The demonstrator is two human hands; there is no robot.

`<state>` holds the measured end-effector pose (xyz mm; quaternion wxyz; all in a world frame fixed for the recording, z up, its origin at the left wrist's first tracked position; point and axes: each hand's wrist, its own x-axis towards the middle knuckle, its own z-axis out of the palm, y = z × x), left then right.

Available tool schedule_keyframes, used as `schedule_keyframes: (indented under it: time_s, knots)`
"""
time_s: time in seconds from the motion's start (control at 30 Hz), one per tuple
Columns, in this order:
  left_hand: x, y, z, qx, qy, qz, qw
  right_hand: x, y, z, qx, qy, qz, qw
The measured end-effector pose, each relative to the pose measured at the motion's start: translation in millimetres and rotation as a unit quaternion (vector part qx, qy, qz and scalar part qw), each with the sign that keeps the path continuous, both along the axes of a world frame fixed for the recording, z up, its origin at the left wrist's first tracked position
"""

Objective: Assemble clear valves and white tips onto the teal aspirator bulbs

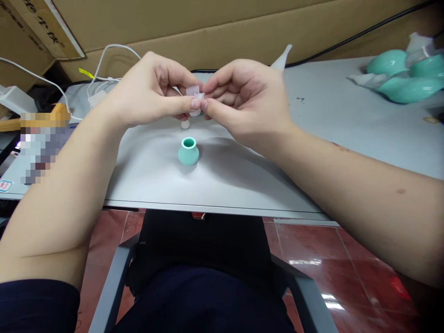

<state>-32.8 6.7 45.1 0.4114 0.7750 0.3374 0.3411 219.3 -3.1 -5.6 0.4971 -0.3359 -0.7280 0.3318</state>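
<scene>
My left hand (149, 92) and my right hand (249, 99) meet above the table, thumbs and fingertips pinched together. Between them is a small piece of translucent white wrapping sheet (193, 91), folded and partly hidden by the fingers. Whether anything lies inside it, I cannot tell. Below the hands a small mint-green vase (188, 155) stands upright on the table, its round mouth facing up. Just under my left fingers sits a small white cone-shaped piece (185, 124), its top hidden.
Glossy mint-green rounded pieces (409, 88), partly in white wrapping, lie at the right. A white pointed piece (282, 58) rises behind my right hand. White cables (104, 55) and an orange-yellow object (60, 113) are at the left. Cardboard (208, 27) backs the grey table (222, 194).
</scene>
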Motion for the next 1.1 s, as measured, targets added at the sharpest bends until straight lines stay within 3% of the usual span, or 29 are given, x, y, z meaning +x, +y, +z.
schedule_keyframes:
  time_s: [0.3, 0.5, 0.7, 0.87, 1.0, 1.1]
  knots:
    - [-3, 2, 0.1, 0.007, 0.031, 0.026, 0.999, 0, -5, 2.7, 0.002, 0.005, 0.04, 0.999]
    - [-2, 0, 2.5, -0.025, 0.066, 0.023, 0.997, -3, -3, 4.4, -0.043, -0.013, 0.025, 0.999]
    - [-9, -6, 20.6, -0.008, 0.161, -0.015, 0.987, 4, 7, 7.4, -0.089, 0.007, 0.003, 0.996]
    - [-7, -12, 34.0, -0.019, 0.318, -0.033, 0.947, 12, 14, 10.0, -0.105, 0.014, -0.022, 0.994]
    - [2, -16, 32.4, -0.029, 0.332, -0.082, 0.939, 12, 14, 11.0, -0.112, -0.01, -0.034, 0.993]
    - [2, -18, 31.0, -0.012, 0.321, -0.084, 0.943, 12, 12, 9.8, -0.104, -0.001, -0.011, 0.994]
